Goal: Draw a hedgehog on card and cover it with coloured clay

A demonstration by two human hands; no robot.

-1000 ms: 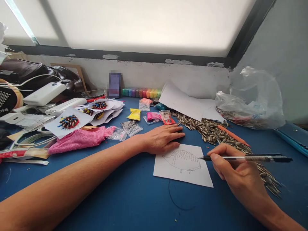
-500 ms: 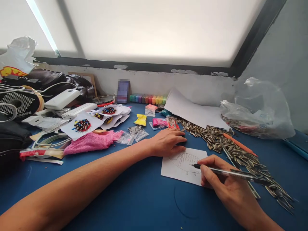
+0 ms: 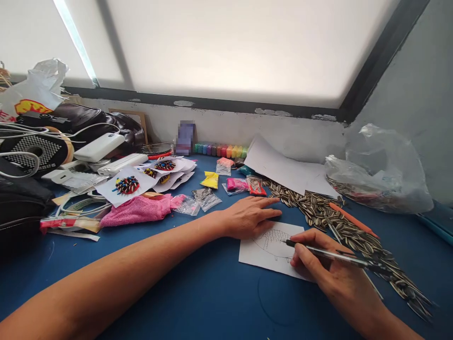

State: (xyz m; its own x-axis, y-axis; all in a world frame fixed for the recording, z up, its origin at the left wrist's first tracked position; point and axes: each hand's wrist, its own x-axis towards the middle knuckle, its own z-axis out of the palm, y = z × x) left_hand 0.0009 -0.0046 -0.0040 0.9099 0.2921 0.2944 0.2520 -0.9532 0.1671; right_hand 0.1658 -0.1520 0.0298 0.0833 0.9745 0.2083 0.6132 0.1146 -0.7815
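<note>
My right hand (image 3: 329, 264) is closed round a black-tipped clear pen (image 3: 318, 251), its point over a white paper card (image 3: 253, 255). On the card is a line drawing (image 3: 274, 243) of a rounded animal body with short legs and rows of small marks; my left hand hides part of it. My left hand (image 3: 247, 216) lies flat across the card's upper left corner, fingers stretched to the right. Just beyond my right hand, striped sunflower seeds (image 3: 347, 229) spread over the blue table (image 3: 198, 293).
An orange stick (image 3: 354, 219) lies on the seeds. White sheets (image 3: 283, 165) and a clear plastic bag (image 3: 385, 174) stand behind. Small clay packets (image 3: 211, 179), a pink cloth (image 3: 136, 211), seed-decorated cards (image 3: 122, 186), a white power bank (image 3: 99, 147) and cables crowd the left.
The view has shifted slightly. The pen point remains over the drawing with a small movement, and my left hand stays flat on the card.
</note>
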